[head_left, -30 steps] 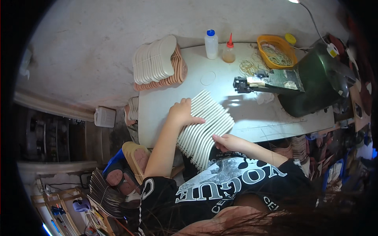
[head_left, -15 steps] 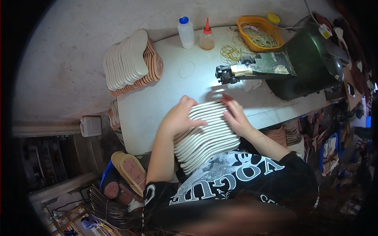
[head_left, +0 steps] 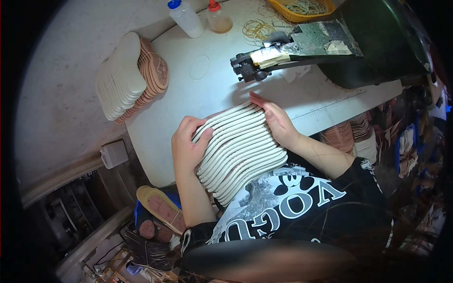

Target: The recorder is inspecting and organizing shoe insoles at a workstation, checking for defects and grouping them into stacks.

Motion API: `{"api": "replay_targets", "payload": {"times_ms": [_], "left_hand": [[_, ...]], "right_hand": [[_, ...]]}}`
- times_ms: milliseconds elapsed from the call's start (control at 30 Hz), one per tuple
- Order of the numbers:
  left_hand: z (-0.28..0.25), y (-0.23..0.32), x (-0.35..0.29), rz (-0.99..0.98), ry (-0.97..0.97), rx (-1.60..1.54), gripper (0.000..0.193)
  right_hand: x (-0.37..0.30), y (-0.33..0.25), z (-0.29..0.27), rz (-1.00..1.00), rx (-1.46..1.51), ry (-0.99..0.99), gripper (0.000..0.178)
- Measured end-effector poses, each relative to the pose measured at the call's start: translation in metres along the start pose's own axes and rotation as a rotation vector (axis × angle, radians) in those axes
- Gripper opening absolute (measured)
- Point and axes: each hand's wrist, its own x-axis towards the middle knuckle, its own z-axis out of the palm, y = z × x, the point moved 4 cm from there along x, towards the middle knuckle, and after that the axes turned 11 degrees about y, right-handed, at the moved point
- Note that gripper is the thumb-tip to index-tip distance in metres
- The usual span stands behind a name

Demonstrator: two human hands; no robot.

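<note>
A long stack of white shoe soles (head_left: 238,151) lies on edge across the near side of the white table (head_left: 188,104), reaching from the table down to my chest. My left hand (head_left: 185,146) presses against the stack's left side with fingers curled over the top soles. My right hand (head_left: 276,120) grips the far right end of the same stack. The stack is squeezed between both hands.
A second stack of white and tan soles (head_left: 130,75) lies at the table's far left. A dark green sewing machine (head_left: 349,42) stands at the far right. Two squeeze bottles (head_left: 186,16) and an orange tray of rubber bands (head_left: 302,9) sit at the back. A sandal (head_left: 158,207) lies on the floor.
My hands came together on the sole stack and pulled it closer to my body. The view has shifted down toward the table's near edge.
</note>
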Motion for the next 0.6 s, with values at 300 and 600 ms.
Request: {"api": "replay_targets", "payload": {"times_ms": [300, 600], "left_hand": [[-0.006, -0.034, -0.019, -0.149, 0.335, 0.013, 0.021], [0.021, -0.082, -0.071, -0.262, 0.525, -0.805, 0.064]], "right_hand": [[0.004, 0.000, -0.003, -0.018, 0.038, -0.146, 0.047], [-0.007, -0.004, -0.001, 0.026, 0.080, 0.017, 0.045]]}}
